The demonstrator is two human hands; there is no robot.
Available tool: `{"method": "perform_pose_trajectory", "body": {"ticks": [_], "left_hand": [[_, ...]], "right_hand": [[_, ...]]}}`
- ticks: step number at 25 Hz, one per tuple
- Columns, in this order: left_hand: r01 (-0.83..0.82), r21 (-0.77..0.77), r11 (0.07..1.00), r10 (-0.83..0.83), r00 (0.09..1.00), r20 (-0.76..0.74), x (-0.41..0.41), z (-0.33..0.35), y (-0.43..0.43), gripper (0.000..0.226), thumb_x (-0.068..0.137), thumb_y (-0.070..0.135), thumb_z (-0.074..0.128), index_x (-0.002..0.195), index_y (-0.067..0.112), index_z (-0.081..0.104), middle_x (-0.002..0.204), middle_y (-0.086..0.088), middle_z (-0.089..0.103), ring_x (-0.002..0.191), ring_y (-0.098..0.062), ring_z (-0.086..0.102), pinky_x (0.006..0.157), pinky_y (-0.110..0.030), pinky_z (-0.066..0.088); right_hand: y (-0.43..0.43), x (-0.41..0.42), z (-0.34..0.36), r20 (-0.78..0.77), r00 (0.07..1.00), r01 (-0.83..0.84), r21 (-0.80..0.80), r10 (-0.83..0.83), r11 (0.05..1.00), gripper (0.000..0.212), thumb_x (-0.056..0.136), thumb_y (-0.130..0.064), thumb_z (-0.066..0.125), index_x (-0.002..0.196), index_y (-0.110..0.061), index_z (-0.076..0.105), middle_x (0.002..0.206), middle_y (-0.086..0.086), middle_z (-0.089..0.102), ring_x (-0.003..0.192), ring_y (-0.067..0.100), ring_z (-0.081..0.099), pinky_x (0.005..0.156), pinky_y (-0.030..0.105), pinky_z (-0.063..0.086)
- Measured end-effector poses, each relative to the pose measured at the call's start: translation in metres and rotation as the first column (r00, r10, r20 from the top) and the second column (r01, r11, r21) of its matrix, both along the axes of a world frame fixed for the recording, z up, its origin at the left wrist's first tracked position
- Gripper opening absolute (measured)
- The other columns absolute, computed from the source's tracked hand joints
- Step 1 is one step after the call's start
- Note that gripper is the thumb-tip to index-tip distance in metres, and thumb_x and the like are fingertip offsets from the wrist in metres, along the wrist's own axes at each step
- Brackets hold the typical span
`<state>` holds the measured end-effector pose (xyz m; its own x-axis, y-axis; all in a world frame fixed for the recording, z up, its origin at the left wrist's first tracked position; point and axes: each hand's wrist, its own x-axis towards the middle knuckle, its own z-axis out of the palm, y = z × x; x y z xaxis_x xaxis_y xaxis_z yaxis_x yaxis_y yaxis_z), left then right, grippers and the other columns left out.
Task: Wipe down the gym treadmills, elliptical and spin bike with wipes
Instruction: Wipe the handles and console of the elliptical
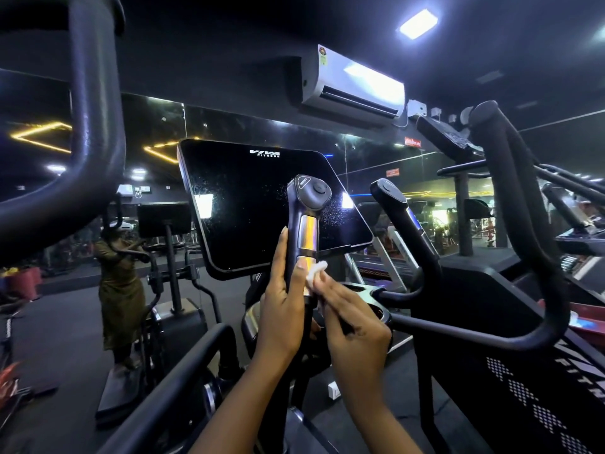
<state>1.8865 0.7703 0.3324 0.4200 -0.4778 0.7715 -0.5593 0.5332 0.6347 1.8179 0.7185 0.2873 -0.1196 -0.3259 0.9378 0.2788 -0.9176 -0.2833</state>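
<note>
1. The left hand [281,309] grips the elliptical's inner left handle [306,217]. Its fingers curl round the back of the grip and its thumb lies on the front, just under the shiny metal sensor band.
2. The right hand [353,326] reaches in from the right with its fingers stretched nearly straight. Their tips press a small bunched white wipe [316,270] against the same handle, and its thumb is hidden.
3. The wipe sits at the lower edge of the metal band, touching the handle and just beside the left thumb.
4. Behind the handle stands the dark console screen [262,204], switched off, speckled with fine droplets and marked "VIVA FITNESS" at the top.
5. The matching inner right handle [402,217] rises to the right, untouched.
6. The big curved moving arms frame the view: left arm [95,126] and right arm [523,208].
7. A white wall air conditioner [353,83] hangs above a mirror wall, in which a standing person [121,290] is reflected at the left.
</note>
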Motion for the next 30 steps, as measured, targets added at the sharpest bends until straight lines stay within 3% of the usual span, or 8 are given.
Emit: {"method": "perform_pose_trajectory", "body": {"ticks": [3, 6, 10, 13, 15, 20, 24, 30], "left_hand": [[-0.008, 0.040, 0.999, 0.008, 1.000, -0.020, 0.001, -0.001, 0.000, 0.045, 0.092, 0.059, 0.036, 0.132, 0.067, 0.019, 0.110, 0.016, 0.063, 0.063, -0.011, 0.065, 0.054, -0.027, 0.052], [-0.002, 0.081, 0.997, 0.005, 0.999, -0.040, -0.001, -0.001, 0.003, 0.053, 0.086, 0.059, 0.029, 0.138, 0.061, 0.016, 0.114, -0.008, 0.063, 0.043, -0.020, 0.057, 0.040, -0.028, 0.048], [-0.019, 0.089, 0.996, 0.023, 0.999, -0.043, -0.002, -0.002, 0.000, 0.056, 0.082, 0.063, 0.026, 0.138, 0.060, 0.020, 0.111, -0.020, 0.062, 0.043, -0.018, 0.059, 0.039, -0.027, 0.047], [0.002, 0.030, 1.000, -0.001, 0.999, -0.050, 0.001, -0.002, -0.005, 0.063, 0.079, 0.082, 0.023, 0.136, 0.056, 0.031, 0.124, -0.016, 0.059, 0.090, -0.026, 0.069, 0.077, -0.044, 0.056], [0.016, -0.015, 1.000, -0.017, 0.999, -0.047, 0.002, -0.003, -0.003, 0.061, 0.075, 0.082, 0.021, 0.132, 0.063, 0.029, 0.132, -0.008, 0.057, 0.116, -0.016, 0.059, 0.100, -0.040, 0.046], [-0.003, 0.103, 0.995, 0.011, 0.997, -0.077, -0.001, -0.005, 0.000, 0.069, 0.079, 0.071, 0.018, 0.144, 0.047, 0.026, 0.087, -0.008, 0.064, 0.042, -0.013, 0.058, 0.040, -0.028, 0.047], [-0.003, 0.108, 0.994, 0.010, 0.998, -0.062, -0.006, -0.002, 0.004, 0.057, 0.082, 0.063, 0.025, 0.139, 0.061, 0.016, 0.098, 0.012, 0.063, 0.042, -0.021, 0.057, 0.040, -0.027, 0.046], [-0.014, 0.109, 0.994, 0.021, 0.998, -0.064, -0.003, -0.003, 0.002, 0.061, 0.080, 0.065, 0.022, 0.140, 0.058, 0.018, 0.075, 0.000, 0.068, 0.040, -0.019, 0.057, 0.040, -0.027, 0.046]], "right_hand": [[-0.010, -0.015, 0.016, -0.041, 0.993, 0.111, -0.052, -0.113, 0.992, 0.029, 0.077, 0.003, 0.064, 0.100, -0.011, 0.073, 0.104, -0.001, 0.070, 0.098, 0.003, 0.064, 0.088, 0.012, 0.045], [-0.028, -0.013, 0.082, -0.068, 0.973, 0.211, -0.118, -0.220, 0.970, 0.028, 0.078, 0.004, 0.064, 0.101, -0.010, 0.072, 0.103, 0.003, 0.070, 0.094, 0.005, 0.062, 0.086, 0.006, 0.042], [-0.025, -0.004, 0.106, -0.098, 0.836, 0.460, -0.413, -0.541, 0.786, 0.030, 0.076, 0.001, 0.055, 0.098, -0.009, 0.073, 0.100, 0.006, 0.070, 0.081, 0.026, 0.065, 0.070, 0.029, 0.052], [-0.008, -0.013, 0.065, -0.146, 0.799, 0.412, -0.574, -0.584, 0.708, 0.029, 0.082, -0.008, 0.049, 0.101, -0.006, 0.071, 0.106, 0.006, 0.068, 0.085, 0.024, 0.062, 0.066, 0.030, 0.054], [-0.003, -0.019, 0.040, -0.185, 0.822, 0.338, -0.604, -0.539, 0.722, 0.024, 0.086, -0.008, 0.052, 0.102, -0.006, 0.070, 0.111, 0.004, 0.066, 0.094, 0.020, 0.060, 0.074, 0.030, 0.054], [-0.029, -0.029, 0.075, -0.093, 0.900, 0.280, -0.627, -0.427, 0.727, 0.025, 0.086, -0.003, 0.051, 0.097, -0.007, 0.073, 0.102, 0.008, 0.069, 0.092, 0.020, 0.061, 0.084, 0.024, 0.047], [-0.045, -0.005, 0.162, -0.134, 0.847, 0.320, -0.644, -0.514, 0.695, 0.022, 0.072, -0.004, 0.063, 0.088, -0.011, 0.076, 0.092, 0.005, 0.072, 0.078, 0.025, 0.065, 0.068, 0.030, 0.053], [-0.037, -0.011, 0.139, -0.156, 0.765, 0.263, -0.810, -0.625, 0.524, 0.026, 0.088, -0.017, 0.047, 0.094, -0.010, 0.072, 0.100, 0.004, 0.069, 0.093, 0.025, 0.064, 0.061, 0.034, 0.056]]}}
